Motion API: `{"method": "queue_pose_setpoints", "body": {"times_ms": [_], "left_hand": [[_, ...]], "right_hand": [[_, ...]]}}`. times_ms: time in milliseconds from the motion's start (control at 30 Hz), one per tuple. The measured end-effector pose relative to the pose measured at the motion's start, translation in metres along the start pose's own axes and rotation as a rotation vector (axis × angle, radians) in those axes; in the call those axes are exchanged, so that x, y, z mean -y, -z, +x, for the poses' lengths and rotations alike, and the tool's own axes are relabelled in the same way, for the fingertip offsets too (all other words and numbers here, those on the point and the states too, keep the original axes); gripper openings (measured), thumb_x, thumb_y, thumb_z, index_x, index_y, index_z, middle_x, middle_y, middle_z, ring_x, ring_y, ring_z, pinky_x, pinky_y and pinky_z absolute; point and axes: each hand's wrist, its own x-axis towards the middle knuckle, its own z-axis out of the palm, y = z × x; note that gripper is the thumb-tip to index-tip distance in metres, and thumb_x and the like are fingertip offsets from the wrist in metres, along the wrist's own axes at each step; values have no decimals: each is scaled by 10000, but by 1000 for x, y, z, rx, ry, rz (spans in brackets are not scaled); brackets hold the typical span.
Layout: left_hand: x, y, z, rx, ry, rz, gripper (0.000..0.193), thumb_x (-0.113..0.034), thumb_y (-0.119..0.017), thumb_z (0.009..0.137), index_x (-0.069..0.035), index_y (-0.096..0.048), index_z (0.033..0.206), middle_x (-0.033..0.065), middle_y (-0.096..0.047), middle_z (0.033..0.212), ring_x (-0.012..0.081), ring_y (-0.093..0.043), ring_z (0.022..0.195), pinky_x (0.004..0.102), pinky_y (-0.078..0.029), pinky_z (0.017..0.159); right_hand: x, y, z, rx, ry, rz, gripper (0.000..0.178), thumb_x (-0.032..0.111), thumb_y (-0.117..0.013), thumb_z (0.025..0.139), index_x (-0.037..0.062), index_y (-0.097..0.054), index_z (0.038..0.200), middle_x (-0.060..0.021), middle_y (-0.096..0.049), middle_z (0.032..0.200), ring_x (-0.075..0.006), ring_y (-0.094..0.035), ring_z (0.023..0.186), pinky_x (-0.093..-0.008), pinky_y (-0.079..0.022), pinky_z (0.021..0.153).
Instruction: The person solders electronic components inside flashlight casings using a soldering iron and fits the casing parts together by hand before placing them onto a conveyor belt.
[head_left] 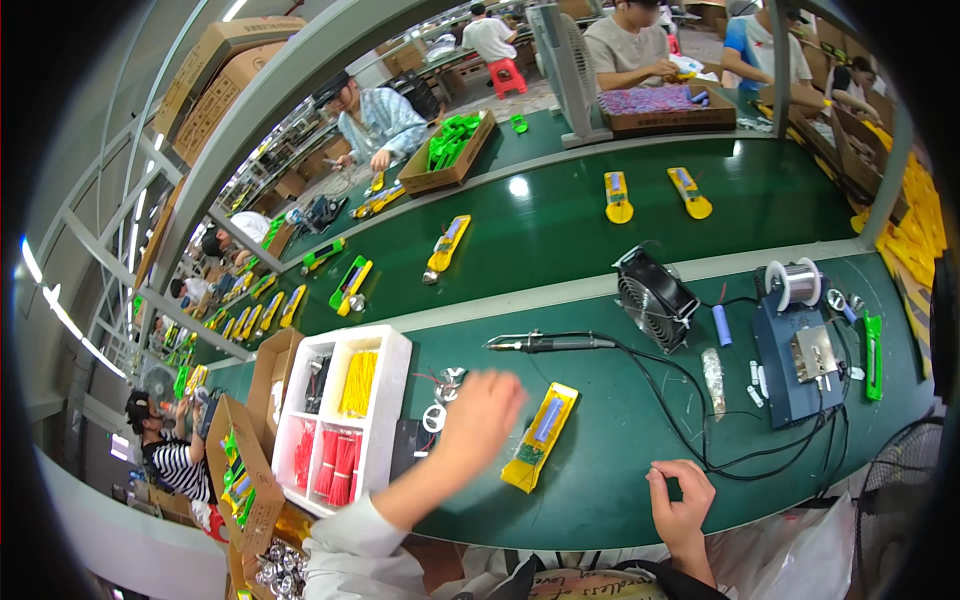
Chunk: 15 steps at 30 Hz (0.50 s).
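Observation:
My left hand (485, 415) is over the bench beside a few silver reflector cups (452, 378) and a white ring (433, 418). Motion blurs its fingers, so whether they hold anything cannot be made out. Just right of it lies a yellow flashlight housing (541, 440), its open side up, with a blue cylindrical battery (549, 419) and a small green circuit board (529, 455) inside. Neither hand visibly touches this housing. Close to the bench's front edge my right hand (685, 502) rests with fingers curled in and thumb against them; nothing shows in it.
A soldering iron (565, 342) lies beyond the housing, its cable running right to a blue soldering station (795, 360) with a solder spool (794, 283). A black fan (655, 300) stands behind. Left is a white foam box (385, 400) of wires. Housings ride the green conveyor (540, 230).

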Motion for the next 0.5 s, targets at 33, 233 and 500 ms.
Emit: {"method": "queue_pose_setpoints", "body": {"times_ms": [33, 233, 500], "left_hand": [[17, -7, 25, -120, -121, 54, 230, -178, -646, 802, -47, -585, 981, 80, -587, 947, 279, -537, 944, 378, -470, 745], [54, -60, 107, 93, -446, 80, 258, -174, -635, 807, -150, -608, 1063, 25, -576, 998, 232, -539, 971, 408, -405, 835], [52, -78, 106, 140, -480, 220, 247, -135, -598, 814, -147, -601, 1061, 30, -579, 987, 213, -557, 962, 414, -395, 892]], "right_hand": [[2, -2, 0, -1, -30, 5, 95, -23, -669, 725, 18, -637, 804, -92, -646, 717, -229, -616, 639, -292, -474, 582], [11, -7, -2, -5, -45, 2, 64, -3, -670, 729, 13, -643, 785, -92, -646, 720, -218, -610, 626, -298, -475, 592], [10, -12, -4, -4, -94, -7, 48, 3, -665, 743, 14, -651, 787, -91, -653, 726, -202, -614, 636, -293, -479, 598]]}}
